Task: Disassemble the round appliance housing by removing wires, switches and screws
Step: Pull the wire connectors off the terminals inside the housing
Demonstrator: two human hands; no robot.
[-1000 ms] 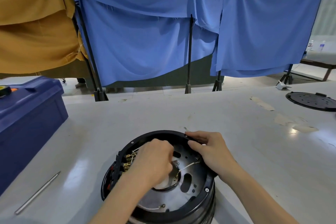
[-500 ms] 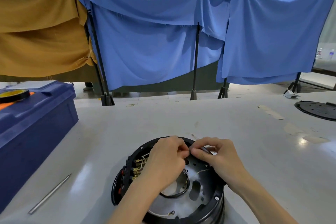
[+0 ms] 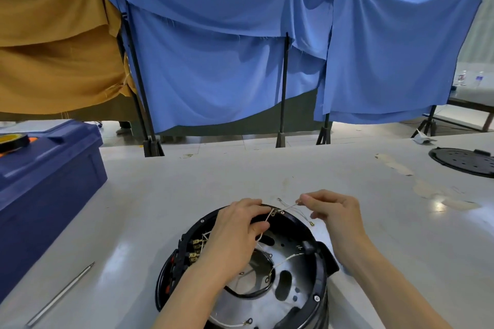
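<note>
The left hand (image 3: 238, 235) and right hand (image 3: 336, 215) sit apart, each pinching the thin white wires (image 3: 290, 205), which run crosswise between them above the far rim. The round black housing (image 3: 322, 283) lies open-side up just below on the worktop (image 3: 267, 168), nearer the left hand, with brass terminals (image 3: 193, 250) at its left wall.

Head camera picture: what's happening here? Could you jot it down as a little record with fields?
Setting: pale table
Main object: round black housing, open side up, metal plate inside
Left hand: pinches thin white wires over the housing's far rim
Right hand: pinches the wires too; they run between the hands
Left of housing: slim metal rod, blue box
Far right: black perforated disc
</note>
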